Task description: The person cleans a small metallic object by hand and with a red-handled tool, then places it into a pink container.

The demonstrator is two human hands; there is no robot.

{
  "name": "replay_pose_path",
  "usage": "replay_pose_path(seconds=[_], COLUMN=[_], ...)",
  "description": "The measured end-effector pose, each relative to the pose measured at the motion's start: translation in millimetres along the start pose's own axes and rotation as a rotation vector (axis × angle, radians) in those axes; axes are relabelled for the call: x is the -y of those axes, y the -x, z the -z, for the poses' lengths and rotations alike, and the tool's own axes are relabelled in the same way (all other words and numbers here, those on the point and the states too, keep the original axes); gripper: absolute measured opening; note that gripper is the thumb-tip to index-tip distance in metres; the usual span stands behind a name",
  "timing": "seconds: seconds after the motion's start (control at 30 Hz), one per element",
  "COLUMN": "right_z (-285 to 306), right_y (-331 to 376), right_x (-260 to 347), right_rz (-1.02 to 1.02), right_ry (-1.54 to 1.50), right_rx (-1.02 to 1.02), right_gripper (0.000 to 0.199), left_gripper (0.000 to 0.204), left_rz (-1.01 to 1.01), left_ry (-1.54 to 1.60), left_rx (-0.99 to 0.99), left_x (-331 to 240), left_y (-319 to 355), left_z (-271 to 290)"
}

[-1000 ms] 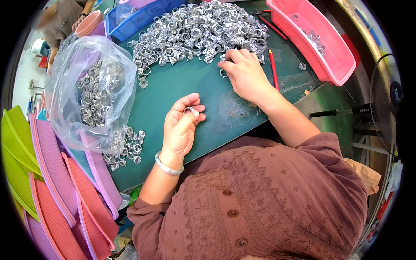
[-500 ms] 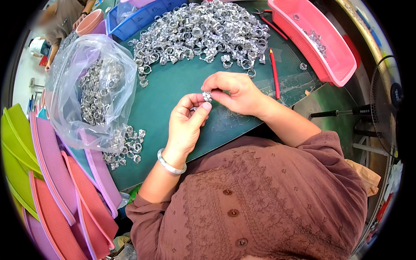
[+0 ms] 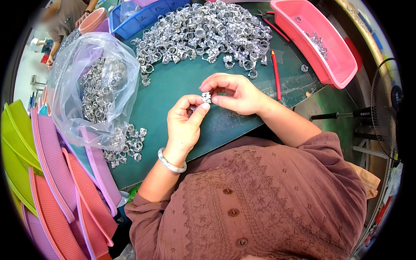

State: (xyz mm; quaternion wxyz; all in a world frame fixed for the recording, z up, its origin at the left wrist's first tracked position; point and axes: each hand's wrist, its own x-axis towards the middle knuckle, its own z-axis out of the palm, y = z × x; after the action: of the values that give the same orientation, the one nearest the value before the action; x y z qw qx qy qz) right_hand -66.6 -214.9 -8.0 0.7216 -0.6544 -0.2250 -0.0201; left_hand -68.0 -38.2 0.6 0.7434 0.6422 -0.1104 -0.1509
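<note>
Between my two hands, over the near part of the green table mat, is a silver-coloured ring (image 3: pixel 206 97) with a clustered, sparkling head. My left hand (image 3: pixel 185 123) pinches it between thumb and index finger, with the other fingers curled under. On the ring's right side, my right hand (image 3: pixel 236 95) has its thumb and fingertips at the head. A big pile of similar rings (image 3: pixel 203 32) covers the far part of the mat. More rings lie in a clear plastic bag (image 3: pixel 65 99) on my left, and a small heap of rings (image 3: pixel 134 143) sits beside it.
Right of the pile are a red pen-like tool (image 3: pixel 276 76), red-handled pliers (image 3: pixel 277 27) and a pink basket (image 3: pixel 342 71) holding some rings. A blue tray (image 3: pixel 143 19) stands behind the bag. Stacked coloured baskets (image 3: pixel 52 160) fill the left; a fan (image 3: pixel 383 104) stands right. Another person (image 3: pixel 65 19) is far left.
The ring has turned so that its sparkling head faces up more. My right fingers have loosened and spread slightly around it, while my left hand keeps its pinch.
</note>
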Motion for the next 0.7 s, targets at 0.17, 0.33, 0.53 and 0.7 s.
replay_pose_path(seconds=[0.17, 0.33, 0.53, 0.7], right_z=[2.1, 0.7, 0.3, 0.4], right_y=[1.7, 2.4, 3.0, 3.8], right_x=[2.7, 4.9, 2.8, 1.8], right_rz=[-0.09, -0.106, -0.052, 0.008], right_ry=[-0.042, -0.029, 0.009, 0.065], right_rx=[0.051, 0.041, 0.034, -0.006], right_gripper=[0.024, 0.024, 0.023, 0.031], left_gripper=[0.011, 0.009, 0.01, 0.013], left_rz=[0.006, 0.024, -0.005, 0.027], left_ry=[0.017, 0.017, 0.014, 0.05], left_rx=[-0.002, 0.002, 0.0, 0.0], left_x=[-0.2, -2.0, -0.7, -10.1], left_y=[0.8, 2.0, 2.6, 2.5], left_z=[0.9, 1.4, 0.1, -3.4])
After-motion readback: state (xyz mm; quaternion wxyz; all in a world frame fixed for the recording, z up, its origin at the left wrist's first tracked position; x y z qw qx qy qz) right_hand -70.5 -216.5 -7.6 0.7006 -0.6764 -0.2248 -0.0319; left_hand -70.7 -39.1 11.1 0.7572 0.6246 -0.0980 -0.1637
